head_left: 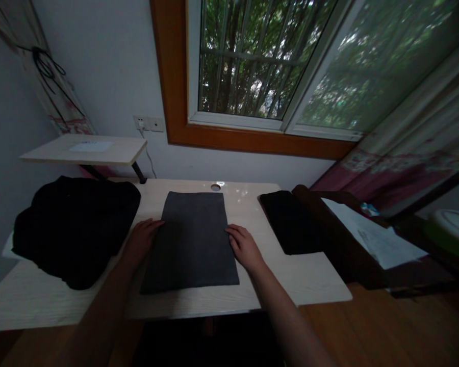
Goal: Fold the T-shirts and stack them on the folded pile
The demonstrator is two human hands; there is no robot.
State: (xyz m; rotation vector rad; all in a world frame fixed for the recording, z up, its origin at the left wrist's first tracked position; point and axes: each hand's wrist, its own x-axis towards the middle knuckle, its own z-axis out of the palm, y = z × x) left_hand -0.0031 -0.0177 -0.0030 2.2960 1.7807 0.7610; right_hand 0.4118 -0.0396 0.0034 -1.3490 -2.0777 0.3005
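A flat dark grey rectangular sheet [195, 239] lies in front of me on the pale table; whether it is a board or folded cloth I cannot tell. My left hand [141, 239] rests by its left edge, fingertips touching it, fingers stretched out. At the right edge, my right hand [245, 245] touches the sheet with its fingertips, also open. To the left sits a crumpled heap of black cloth [80, 224]. A neat, flat black folded cloth [290, 221] lies on the right.
The white table [306, 278] has a small raised shelf [118, 151] at back left and a cable hole [215, 187] at the back. A dark brown piece of furniture with a paper sheet [375, 237] on it stands at right. Behind are a wall socket [148, 123] and a window [260, 61].
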